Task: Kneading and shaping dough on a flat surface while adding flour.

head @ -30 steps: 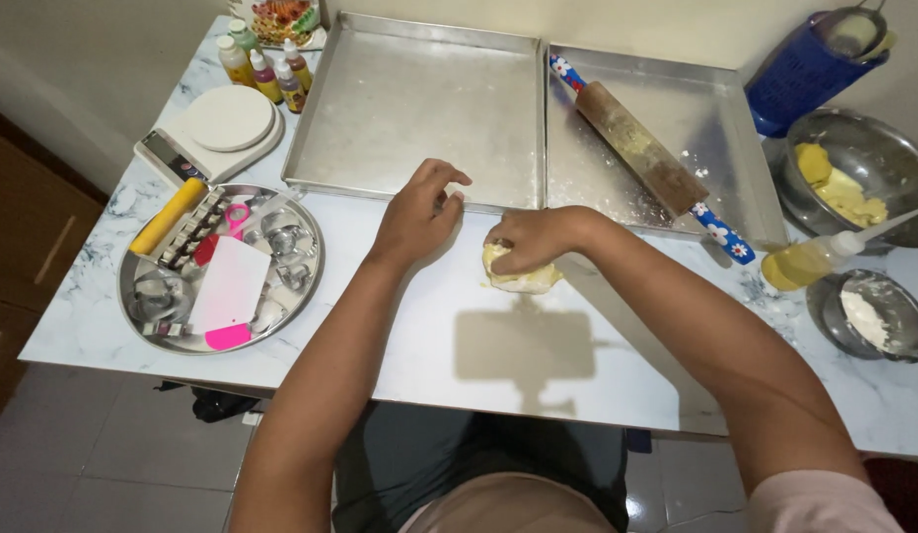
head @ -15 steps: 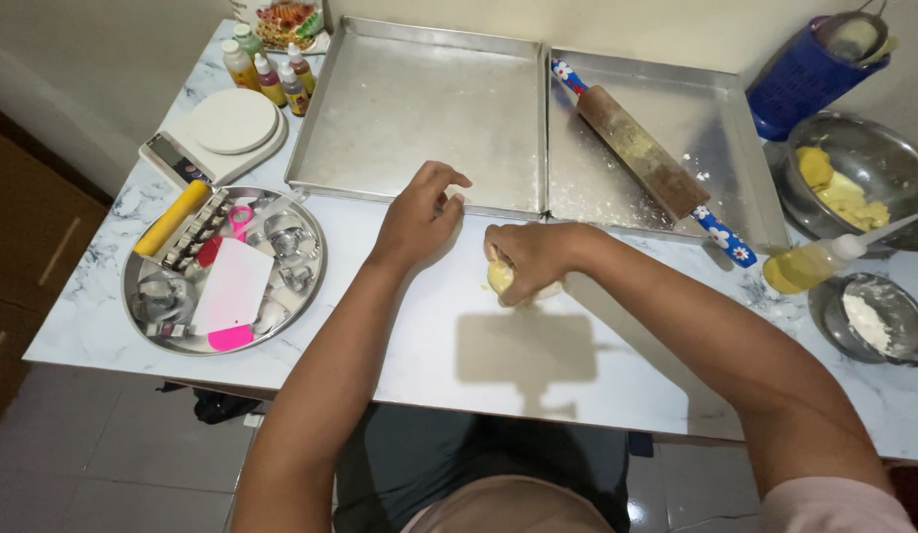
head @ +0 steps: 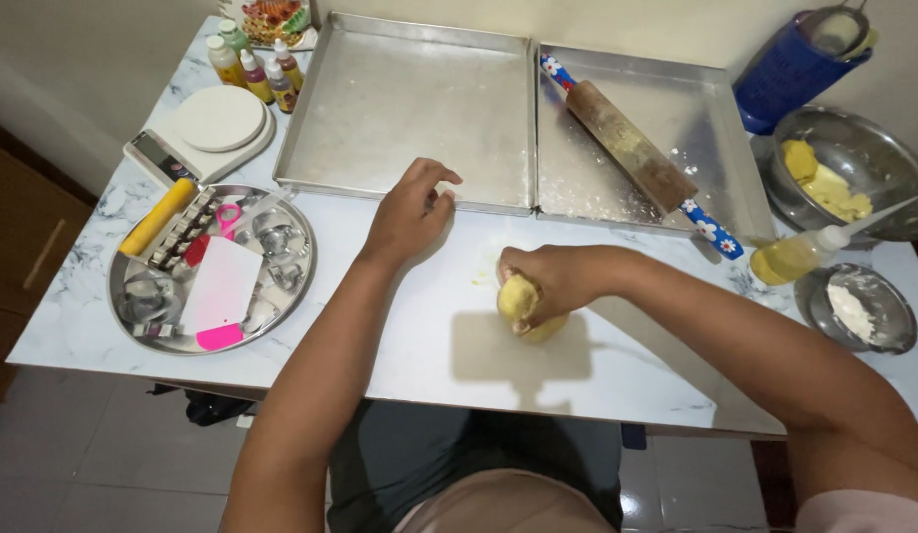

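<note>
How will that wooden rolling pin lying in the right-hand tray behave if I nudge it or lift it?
The rolling pin is a round cylinder lying diagonally on the flat, floured right tray, so a sideways nudge would probably roll it. It looks like solid wood, likely stiff and fairly heavy. Its flour-dusted surface may feel slightly slippery.

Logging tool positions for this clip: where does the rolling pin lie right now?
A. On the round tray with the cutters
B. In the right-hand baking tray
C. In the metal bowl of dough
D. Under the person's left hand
B: the rolling pin lies diagonally across the right-hand baking tray, away from both hands.
</note>
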